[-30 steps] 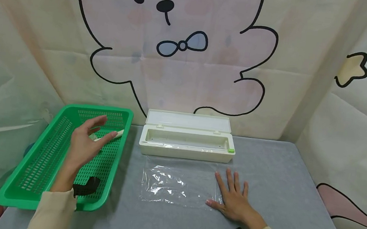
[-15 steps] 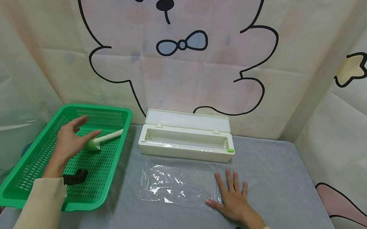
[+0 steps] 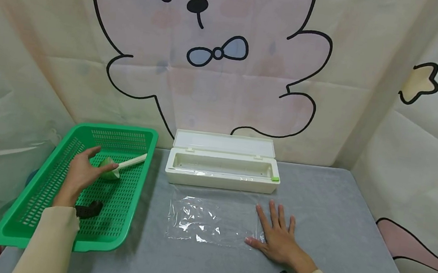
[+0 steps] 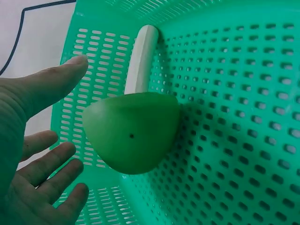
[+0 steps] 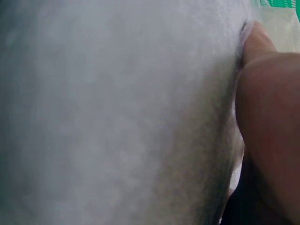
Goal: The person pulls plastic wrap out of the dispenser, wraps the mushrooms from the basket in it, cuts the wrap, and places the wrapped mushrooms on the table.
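Observation:
A green scoop [image 3: 109,170] [image 4: 133,131] with a cream handle [image 3: 132,161] [image 4: 140,58] lies in the green perforated basket [image 3: 46,189] [image 4: 243,117]. My left hand [image 3: 83,171] [image 4: 33,140] reaches into the basket with fingers spread beside the scoop's bowl, closing in on it but not gripping. My right hand [image 3: 278,238] lies flat, fingers straight, pressing the right edge of a clear plastic film sheet [image 3: 209,219] on the grey table [image 3: 335,222]. In the right wrist view only my thumb [image 5: 267,108] and the table surface show.
A white rectangular dispenser box [image 3: 223,173] with its lid open stands behind the film, a small green tab [image 3: 276,179] at its right end. Cartoon-printed cloth walls enclose the table on three sides. The basket sits at the table's left edge.
My left hand moved left and lowered into the basket, coming down beside the scoop's bowl. The right hand stayed flat on the film.

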Motion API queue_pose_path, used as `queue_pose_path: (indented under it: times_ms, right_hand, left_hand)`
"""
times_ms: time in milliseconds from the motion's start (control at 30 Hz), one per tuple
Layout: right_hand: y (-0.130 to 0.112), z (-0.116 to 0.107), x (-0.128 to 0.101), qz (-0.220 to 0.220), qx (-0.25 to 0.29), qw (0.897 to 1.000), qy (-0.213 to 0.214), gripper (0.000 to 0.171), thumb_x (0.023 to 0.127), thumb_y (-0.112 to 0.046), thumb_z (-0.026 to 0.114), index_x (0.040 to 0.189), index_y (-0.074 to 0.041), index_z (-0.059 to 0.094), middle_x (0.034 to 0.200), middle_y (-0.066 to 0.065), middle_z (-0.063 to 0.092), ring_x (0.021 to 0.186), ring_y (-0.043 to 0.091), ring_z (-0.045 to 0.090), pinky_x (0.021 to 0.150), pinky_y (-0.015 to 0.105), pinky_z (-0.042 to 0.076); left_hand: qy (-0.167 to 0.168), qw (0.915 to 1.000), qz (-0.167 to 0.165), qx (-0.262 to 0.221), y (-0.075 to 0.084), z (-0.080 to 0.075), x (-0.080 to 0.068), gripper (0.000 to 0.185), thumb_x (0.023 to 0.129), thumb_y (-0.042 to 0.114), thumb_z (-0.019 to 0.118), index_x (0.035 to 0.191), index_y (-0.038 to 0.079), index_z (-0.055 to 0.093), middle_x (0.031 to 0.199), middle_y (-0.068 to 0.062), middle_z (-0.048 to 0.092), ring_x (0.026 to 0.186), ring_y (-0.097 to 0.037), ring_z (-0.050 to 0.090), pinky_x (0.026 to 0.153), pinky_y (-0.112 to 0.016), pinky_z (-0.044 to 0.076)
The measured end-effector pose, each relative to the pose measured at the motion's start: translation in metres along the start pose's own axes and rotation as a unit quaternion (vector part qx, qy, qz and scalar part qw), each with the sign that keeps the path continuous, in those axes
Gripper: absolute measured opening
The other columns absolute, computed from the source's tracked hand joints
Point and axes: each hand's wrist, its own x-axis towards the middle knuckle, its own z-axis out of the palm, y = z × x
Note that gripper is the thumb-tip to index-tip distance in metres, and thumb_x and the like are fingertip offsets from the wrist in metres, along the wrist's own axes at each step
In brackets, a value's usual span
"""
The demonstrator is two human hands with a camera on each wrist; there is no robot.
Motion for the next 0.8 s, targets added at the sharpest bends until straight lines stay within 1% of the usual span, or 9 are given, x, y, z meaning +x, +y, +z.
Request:
queue_pose_path:
  times_ms: [133,300,467,800]
  right_hand:
    - [-0.001,-0.002,0.000,0.003,-0.002,1.000,-0.006,0.101,0.090,-0.069,0.061,0.162,-0.011,0.022,0.165,0.030,-0.002,0.148,0.054,-0.008,0.107,0.078,-0.009]
    - [-0.001,-0.001,0.000,0.007,-0.008,1.000,-0.011,0.101,0.090,-0.070,0.060,0.162,-0.011,0.022,0.165,0.029,-0.003,0.149,0.054,-0.008,0.108,0.078,-0.009]
    - [-0.002,-0.002,0.000,0.010,-0.008,1.000,-0.013,0.102,0.089,-0.071,0.060,0.162,-0.011,0.022,0.165,0.030,-0.002,0.149,0.054,-0.008,0.108,0.078,-0.009]
    - [-0.001,-0.001,0.001,0.012,-0.016,1.000,-0.013,0.102,0.089,-0.073,0.058,0.163,-0.012,0.020,0.166,0.029,-0.003,0.149,0.053,-0.008,0.108,0.077,-0.010]
  left_hand:
    - [-0.007,0.9999,-0.011,0.008,-0.005,0.000,0.002,0.094,0.096,0.039,0.071,0.156,-0.011,0.019,0.156,-0.039,0.023,0.140,-0.059,0.023,0.103,-0.072,0.034]
    - [-0.027,0.9990,-0.033,0.011,-0.009,0.000,0.004,0.099,0.094,0.041,0.073,0.156,-0.012,0.017,0.157,-0.039,0.020,0.140,-0.060,0.022,0.103,-0.071,0.035]
    - [-0.044,0.9982,-0.039,0.011,-0.015,0.000,0.005,0.099,0.094,0.041,0.073,0.154,-0.014,0.018,0.156,-0.041,0.020,0.139,-0.061,0.023,0.102,-0.071,0.036]
    - [-0.078,0.9955,-0.044,-0.030,-0.023,0.001,0.006,0.102,0.091,0.045,0.075,0.154,-0.014,0.021,0.154,-0.041,0.023,0.139,-0.058,0.026,0.106,-0.068,0.036]
